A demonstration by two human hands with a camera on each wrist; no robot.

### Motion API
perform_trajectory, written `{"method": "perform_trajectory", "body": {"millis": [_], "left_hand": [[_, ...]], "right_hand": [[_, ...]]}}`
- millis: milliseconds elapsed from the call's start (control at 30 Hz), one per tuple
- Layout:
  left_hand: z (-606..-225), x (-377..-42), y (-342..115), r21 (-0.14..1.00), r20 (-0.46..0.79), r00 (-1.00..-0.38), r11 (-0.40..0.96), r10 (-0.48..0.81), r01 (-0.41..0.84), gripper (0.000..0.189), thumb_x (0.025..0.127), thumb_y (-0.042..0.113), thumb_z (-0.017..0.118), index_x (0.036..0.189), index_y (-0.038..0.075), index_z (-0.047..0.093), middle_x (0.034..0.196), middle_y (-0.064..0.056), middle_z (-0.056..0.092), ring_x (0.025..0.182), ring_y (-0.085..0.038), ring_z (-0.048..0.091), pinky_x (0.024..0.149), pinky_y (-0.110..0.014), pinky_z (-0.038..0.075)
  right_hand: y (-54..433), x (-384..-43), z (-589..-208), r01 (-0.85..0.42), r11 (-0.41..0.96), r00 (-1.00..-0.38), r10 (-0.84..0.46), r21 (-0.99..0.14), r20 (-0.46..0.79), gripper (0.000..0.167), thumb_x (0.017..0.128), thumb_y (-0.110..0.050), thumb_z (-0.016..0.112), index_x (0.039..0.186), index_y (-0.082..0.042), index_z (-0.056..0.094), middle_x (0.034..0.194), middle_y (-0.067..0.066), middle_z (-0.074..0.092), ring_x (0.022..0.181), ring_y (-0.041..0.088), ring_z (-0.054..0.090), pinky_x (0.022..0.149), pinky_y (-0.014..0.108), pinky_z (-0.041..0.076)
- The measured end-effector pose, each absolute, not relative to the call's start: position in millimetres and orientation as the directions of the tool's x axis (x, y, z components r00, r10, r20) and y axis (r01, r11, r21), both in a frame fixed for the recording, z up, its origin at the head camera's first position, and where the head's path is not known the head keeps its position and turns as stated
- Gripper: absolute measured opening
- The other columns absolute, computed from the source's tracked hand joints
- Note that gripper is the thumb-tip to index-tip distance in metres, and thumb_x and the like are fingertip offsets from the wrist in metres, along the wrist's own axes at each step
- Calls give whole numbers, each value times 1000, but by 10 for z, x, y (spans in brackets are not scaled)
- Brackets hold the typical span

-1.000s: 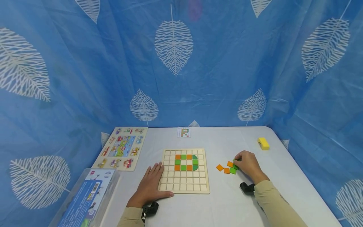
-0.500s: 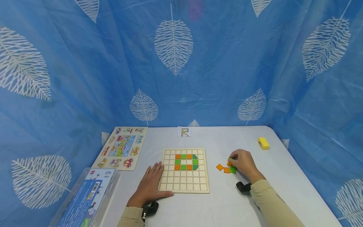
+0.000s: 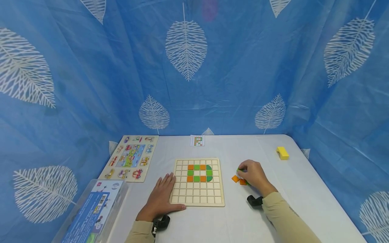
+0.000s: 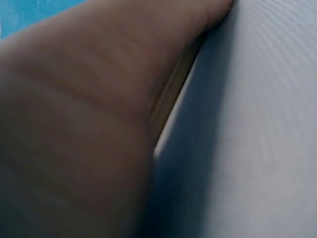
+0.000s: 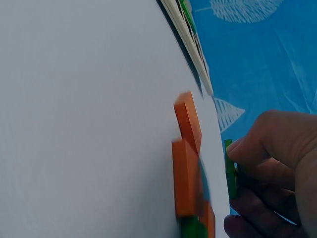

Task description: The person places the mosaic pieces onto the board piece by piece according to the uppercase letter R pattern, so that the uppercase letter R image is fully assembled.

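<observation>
Two hands at work, and over on the right the right hand (image 3: pixel 254 172) has thumb and fingers pinched on a green tile (image 5: pixel 229 161), perhaps with a second green piece against it; the wrist view leaves that unclear. It's up above the loose orange tiles (image 3: pixel 235 179), which lie on the white desk (image 3: pixel 237 222) to the right of the wooden grid board (image 3: pixel 197 194). Across at the left, the left hand (image 3: pixel 161 197) lies flat, fingers extended at the board's left edge, thumb stretched along the near edge. On the board, orange and green pieces form a ring around bare cells, two rounded dark-green ones at its right corners. Far side, a small pattern card (image 3: pixel 197 140); far right, a yellow arched block (image 3: pixel 282 153); left, a picture puzzle (image 3: pixel 130 158), with a plastic case (image 3: pixel 94 209) nearer.
</observation>
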State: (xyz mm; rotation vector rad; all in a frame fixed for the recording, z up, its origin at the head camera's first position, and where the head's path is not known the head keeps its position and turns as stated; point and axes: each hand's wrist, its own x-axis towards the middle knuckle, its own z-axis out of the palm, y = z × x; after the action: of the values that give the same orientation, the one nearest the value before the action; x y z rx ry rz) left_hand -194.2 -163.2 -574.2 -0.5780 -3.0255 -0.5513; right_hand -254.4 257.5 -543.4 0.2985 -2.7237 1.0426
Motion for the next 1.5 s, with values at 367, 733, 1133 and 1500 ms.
{"method": "perform_trajectory", "body": {"millis": [367, 733, 1133, 1500], "left_hand": [[-5770, -1947, -1651, 331, 85, -928, 868, 363, 370, 138, 68, 94, 66, 163, 0, 34, 169, -16, 29, 157, -33, 21, 126, -53, 14], [-5758, -1945, -1640, 343, 103, -927, 862, 361, 374, 136, 69, 92, 68, 162, -2, 35, 168, -17, 31, 156, -35, 24, 126, -56, 16], [-5725, -1939, -1634, 343, 68, -931, 868, 358, 359, 136, 69, 92, 67, 163, -1, 33, 169, -16, 29, 157, -34, 21, 127, -54, 11], [-5729, -1942, -1639, 342, 68, -930, 867, 361, 362, 137, 70, 93, 66, 164, -1, 33, 169, -16, 29, 157, -33, 20, 126, -55, 13]], "right_hand": [[2226, -2552, -5458, -309, 701, -947, -163, -643, 278, 12, 83, 1, 85, 86, -9, 78, 96, 2, 71, 87, 20, 68, 78, 42, 60], [1843, -2513, -5415, -337, 672, -941, -216, -659, 260, 15, 83, 0, 85, 83, -14, 78, 95, -4, 69, 85, 16, 63, 77, 38, 57], [1522, -2460, -5417, -477, 598, -878, -356, -644, 320, 14, 85, 3, 81, 83, -11, 77, 94, -5, 68, 86, 13, 64, 76, 33, 59], [1300, -2416, -5429, -539, 570, -837, -446, -620, 318, 8, 90, -1, 81, 91, -9, 79, 98, -3, 68, 92, 14, 65, 79, 33, 60]]}}
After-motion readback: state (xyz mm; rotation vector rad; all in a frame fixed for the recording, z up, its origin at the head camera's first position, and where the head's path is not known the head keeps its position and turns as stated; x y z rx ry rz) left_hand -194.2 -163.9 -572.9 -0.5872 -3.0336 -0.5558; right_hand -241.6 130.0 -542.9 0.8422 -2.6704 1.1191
